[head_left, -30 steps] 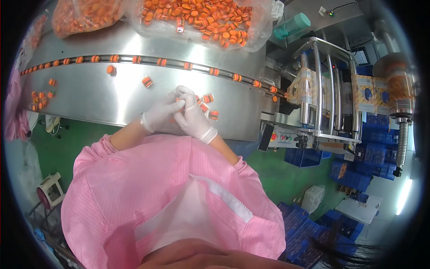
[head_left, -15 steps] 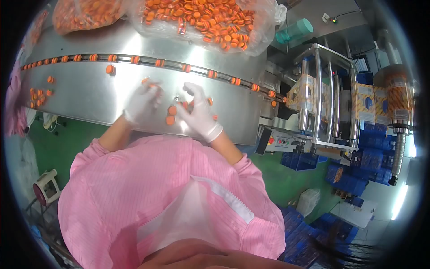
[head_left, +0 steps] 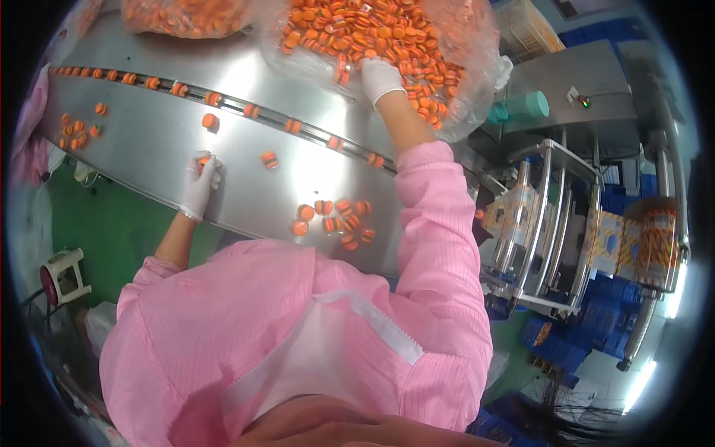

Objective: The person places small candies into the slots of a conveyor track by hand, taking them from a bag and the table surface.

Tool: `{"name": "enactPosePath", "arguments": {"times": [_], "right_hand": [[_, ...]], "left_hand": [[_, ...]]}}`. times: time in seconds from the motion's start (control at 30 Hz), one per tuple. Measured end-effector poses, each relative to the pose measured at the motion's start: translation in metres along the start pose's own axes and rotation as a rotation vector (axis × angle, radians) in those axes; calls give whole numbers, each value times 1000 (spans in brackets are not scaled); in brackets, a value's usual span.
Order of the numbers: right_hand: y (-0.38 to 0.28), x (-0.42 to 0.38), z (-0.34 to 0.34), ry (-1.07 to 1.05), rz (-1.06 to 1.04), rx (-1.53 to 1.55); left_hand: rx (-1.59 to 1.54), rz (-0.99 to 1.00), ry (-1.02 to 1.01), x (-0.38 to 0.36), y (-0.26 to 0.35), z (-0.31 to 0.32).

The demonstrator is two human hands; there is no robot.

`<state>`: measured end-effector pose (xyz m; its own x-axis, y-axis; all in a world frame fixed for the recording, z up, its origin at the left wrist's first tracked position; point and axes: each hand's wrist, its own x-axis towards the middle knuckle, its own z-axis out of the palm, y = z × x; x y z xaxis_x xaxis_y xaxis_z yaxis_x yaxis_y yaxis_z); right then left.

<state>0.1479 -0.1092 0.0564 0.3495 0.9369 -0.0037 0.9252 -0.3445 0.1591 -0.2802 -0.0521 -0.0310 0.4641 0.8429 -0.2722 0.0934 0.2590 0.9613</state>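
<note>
My left hand [head_left: 198, 188], in a white glove, is closed on an orange layered candy [head_left: 203, 160] just above the steel table. My gloved right hand [head_left: 382, 80] reaches into the large heap of orange candies [head_left: 417, 41] in a clear plastic bag. Its fingers are bent down against the heap and mostly hidden, so whether they grip a candy cannot be told. Between my arms lies a loose cluster of candies [head_left: 344, 222]. One candy [head_left: 269, 159] lies by itself to the right of my left hand, and another [head_left: 210, 121] sits beyond it.
A narrow conveyor track [head_left: 272, 118] carries spaced candies across the steel table [head_left: 149, 141] towards a wrapping machine [head_left: 525, 231] with a printed film roll [head_left: 658, 242]. A second bag of candies [head_left: 186, 16] lies at the back. More candies [head_left: 72, 132] sit at the far left.
My right hand has left the cluster on the table and reached out to the candy bag. My left hand has moved left and nearer the table's front edge. The view has shifted and turned.
</note>
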Motion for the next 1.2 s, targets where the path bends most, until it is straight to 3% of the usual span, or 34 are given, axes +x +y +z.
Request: {"name": "enactPosePath", "arguments": {"times": [0.2,0.4,0.57,0.63,0.67,0.77,0.8,0.87,0.9,0.93,1.0,1.07,1.13,1.2], "right_hand": [[1,29,24,-50,196,-37],[9,31,23,-119,40,-43],[14,12,4,-53,81,62],[17,0,-3,54,97,369],[21,-6,0,51,114,362],[25,-26,1,118,448,1599],[26,-39,0,126,459,1595],[24,-65,-1,61,417,2259],[20,-78,1,71,360,2323],[17,-89,9,84,372,2325],[9,-110,26,43,271,2024],[-5,-135,24,-27,247,2001],[-23,-157,15,-245,344,1935],[-42,-174,24,-253,271,1885]], "left_hand": [[144,1,-51,-5,11,8],[78,0,-63,-4,13,7],[78,27,-72,0,7,5],[76,27,-73,-1,8,7],[83,26,-58,-1,7,6],[59,45,-69,0,4,5],[62,54,-63,0,4,5],[88,49,-83,2,0,3],[95,65,-82,3,-2,3],[103,80,-82,2,-3,2],[95,74,-89,2,-1,3],[83,71,-91,2,-2,3],[73,68,-98,3,-4,2],[82,64,-94,4,-3,2]]}}
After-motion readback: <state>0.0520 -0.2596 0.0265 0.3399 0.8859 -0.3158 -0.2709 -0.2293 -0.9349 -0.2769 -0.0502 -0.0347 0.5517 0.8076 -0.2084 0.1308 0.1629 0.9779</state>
